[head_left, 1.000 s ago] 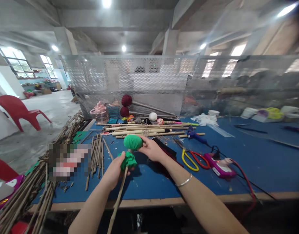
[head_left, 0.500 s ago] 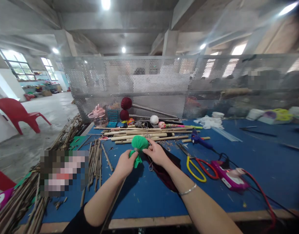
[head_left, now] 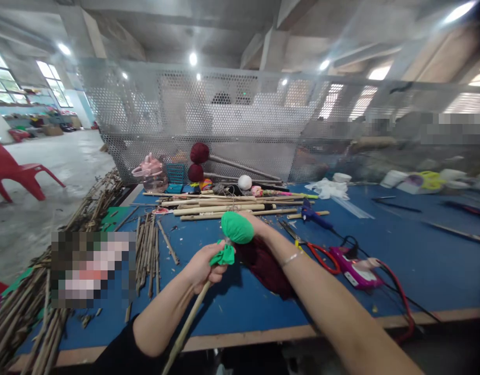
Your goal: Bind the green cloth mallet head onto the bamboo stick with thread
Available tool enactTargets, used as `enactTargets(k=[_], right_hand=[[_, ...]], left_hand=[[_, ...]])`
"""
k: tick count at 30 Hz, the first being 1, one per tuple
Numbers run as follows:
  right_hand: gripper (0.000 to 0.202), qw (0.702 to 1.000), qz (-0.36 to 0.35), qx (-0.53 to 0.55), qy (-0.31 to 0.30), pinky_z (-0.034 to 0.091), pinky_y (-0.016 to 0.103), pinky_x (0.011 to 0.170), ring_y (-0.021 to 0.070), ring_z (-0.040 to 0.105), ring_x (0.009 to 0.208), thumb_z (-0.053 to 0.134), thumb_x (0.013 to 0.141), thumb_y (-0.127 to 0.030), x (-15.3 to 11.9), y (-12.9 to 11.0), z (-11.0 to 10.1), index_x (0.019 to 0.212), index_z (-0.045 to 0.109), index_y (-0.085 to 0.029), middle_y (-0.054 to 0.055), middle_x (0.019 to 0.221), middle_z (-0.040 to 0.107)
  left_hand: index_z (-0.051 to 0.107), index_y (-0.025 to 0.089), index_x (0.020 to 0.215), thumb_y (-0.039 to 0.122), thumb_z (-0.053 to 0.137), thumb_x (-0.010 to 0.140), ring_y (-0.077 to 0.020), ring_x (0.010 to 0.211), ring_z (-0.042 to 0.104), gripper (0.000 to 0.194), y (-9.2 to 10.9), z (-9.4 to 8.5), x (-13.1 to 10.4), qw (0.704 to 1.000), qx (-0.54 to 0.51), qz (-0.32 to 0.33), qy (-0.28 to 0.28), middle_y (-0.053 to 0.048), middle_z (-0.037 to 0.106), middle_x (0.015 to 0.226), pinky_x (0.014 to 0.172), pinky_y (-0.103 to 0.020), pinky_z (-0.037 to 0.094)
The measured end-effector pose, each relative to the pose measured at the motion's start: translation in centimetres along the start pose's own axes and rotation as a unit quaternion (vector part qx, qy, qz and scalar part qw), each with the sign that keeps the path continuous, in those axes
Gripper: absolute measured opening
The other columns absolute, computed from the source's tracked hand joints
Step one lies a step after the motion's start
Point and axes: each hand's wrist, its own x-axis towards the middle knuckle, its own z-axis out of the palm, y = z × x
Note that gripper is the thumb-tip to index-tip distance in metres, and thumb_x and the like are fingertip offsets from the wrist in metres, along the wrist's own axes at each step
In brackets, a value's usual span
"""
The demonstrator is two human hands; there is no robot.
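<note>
A green cloth-covered ball (head_left: pixel 237 227) tops a wooden stick (head_left: pixel 187 325) that slants down toward me. Below the ball is a narrow neck, and the loose cloth end (head_left: pixel 223 255) flares out there. My left hand (head_left: pixel 200 268) is wrapped around the stick and that cloth end. Against the far right side of the ball is my right hand (head_left: pixel 257 225), its fingers hidden behind the ball. Dark red cloth (head_left: pixel 267 265) lies on the blue table beneath my right forearm.
Scissors (head_left: pixel 328 260), a blue glue gun (head_left: pixel 314 214) and a magenta device (head_left: pixel 353 268) with cables lie to the right. Thin sticks (head_left: pixel 148 255) lie left. Behind are pale rods (head_left: pixel 224 209), dark red balls on sticks (head_left: pixel 199 153) and a perforated metal screen (head_left: pixel 240 120).
The ball has tilted and moved slightly right and down. My right hand has gone from beside the ball to behind it. My left hand now grips lower, and the stick shows clearly.
</note>
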Motion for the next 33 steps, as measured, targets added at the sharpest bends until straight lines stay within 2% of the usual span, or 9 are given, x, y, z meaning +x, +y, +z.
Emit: enactTargets(k=[3, 7, 13, 17, 19, 22, 26, 29, 33], right_hand=[[0.012, 0.992, 0.017, -0.061, -0.110, 0.038, 0.024, 0.056, 0.0123, 0.050, 0.055, 0.060, 0.059, -0.021, 1.9, -0.9, -3.0, 0.059, 0.065, -0.010, -0.001, 0.055, 0.058], [0.015, 0.939, 0.045, -0.241, -0.241, 0.034, 0.022, 0.053, 0.0108, 0.047, 0.052, 0.062, 0.055, -0.014, 3.7, -3.3, -4.9, 0.068, 0.070, -0.013, -0.003, 0.054, 0.059], [0.015, 0.914, 0.109, -0.247, -0.303, 0.036, 0.023, 0.056, 0.0105, 0.048, 0.054, 0.063, 0.058, -0.015, 5.6, -6.1, -4.0, 0.072, 0.071, -0.014, -0.001, 0.060, 0.063], [0.016, 0.881, 0.068, -0.350, -0.311, 0.038, 0.025, 0.060, 0.0139, 0.054, 0.060, 0.066, 0.061, -0.018, 6.4, -9.9, -1.9, 0.076, 0.071, -0.013, 0.003, 0.069, 0.066], [0.020, 0.875, 0.024, -0.402, -0.268, 0.039, 0.027, 0.062, 0.0169, 0.057, 0.065, 0.064, 0.066, -0.020, 5.8, -11.9, -1.2, 0.083, 0.070, -0.012, 0.007, 0.077, 0.067], [0.025, 0.891, 0.024, -0.435, -0.129, 0.039, 0.030, 0.062, 0.0231, 0.060, 0.073, 0.060, 0.071, -0.026, 3.1, -13.3, -1.5, 0.087, 0.068, -0.009, 0.014, 0.084, 0.066], [0.035, 0.905, 0.094, -0.410, 0.063, 0.038, 0.030, 0.061, 0.0239, 0.059, 0.073, 0.048, 0.080, -0.040, -1.9, -11.3, -2.9, 0.072, 0.067, -0.011, 0.014, 0.073, 0.064], [0.047, 0.932, 0.118, -0.282, 0.196, 0.032, 0.026, 0.053, 0.0160, 0.050, 0.056, 0.039, 0.082, -0.048, -5.0, -8.5, -2.3, 0.052, 0.054, -0.016, 0.005, 0.054, 0.052], [0.048, 0.942, 0.152, -0.001, 0.299, 0.022, 0.024, 0.044, 0.0081, 0.027, 0.043, 0.052, 0.072, -0.051, -6.7, -5.1, 1.1, 0.045, 0.028, -0.019, -0.004, 0.043, 0.025]], left_hand=[[0.047, 0.015, 0.075, 0.047, 0.062, 0.067, -0.0001, 0.035, 0.021, 0.037, -0.5, 0.0, 0.4, 0.999, 0.033, -0.018, 0.008, 0.007, 0.036, 0.049, 0.033, -0.013, 0.008], [0.044, 0.016, 0.069, 0.050, 0.062, 0.066, -0.0021, 0.036, 0.029, 0.039, -0.7, -0.1, 0.5, 0.996, 0.075, 0.015, 0.035, 0.006, 0.040, 0.049, 0.033, -0.013, 0.012], [0.047, 0.015, 0.069, 0.057, 0.058, 0.065, -0.0025, 0.034, 0.030, 0.044, -1.6, 0.4, 0.9, 0.988, 0.143, 0.055, 0.038, 0.006, 0.042, 0.050, 0.031, -0.015, 0.016], [0.046, 0.016, 0.068, 0.057, 0.060, 0.064, -0.0025, 0.033, 0.029, 0.044, -2.0, 0.2, 1.5, 0.985, 0.145, 0.022, 0.087, 0.007, 0.040, 0.048, 0.032, -0.015, 0.012], [0.043, 0.017, 0.066, 0.055, 0.062, 0.062, -0.0027, 0.033, 0.029, 0.043, -1.9, -0.3, 1.8, 0.983, 0.118, 0.032, 0.134, 0.008, 0.036, 0.045, 0.032, -0.015, 0.012], [0.040, 0.017, 0.065, 0.052, 0.061, 0.065, -0.0021, 0.033, 0.027, 0.040, -1.2, -1.0, 2.0, 0.978, 0.074, 0.066, 0.184, 0.009, 0.035, 0.045, 0.033, -0.015, 0.012], [0.045, 0.016, 0.069, 0.048, 0.059, 0.069, -0.0015, 0.033, 0.026, 0.035, -0.2, -1.9, 2.0, 0.967, 0.040, 0.100, 0.232, 0.008, 0.037, 0.047, 0.034, -0.015, 0.011], [0.047, 0.015, 0.070, 0.046, 0.060, 0.068, -0.0016, 0.034, 0.026, 0.034, 0.5, -2.3, 1.8, 0.962, 0.019, 0.114, 0.246, 0.008, 0.037, 0.046, 0.035, -0.014, 0.009], [0.048, 0.014, 0.072, 0.044, 0.061, 0.068, -0.0017, 0.034, 0.027, 0.033, 1.3, -2.6, 1.3, 0.962, -0.009, 0.124, 0.244, 0.006, 0.040, 0.047, 0.035, -0.014, 0.010]])
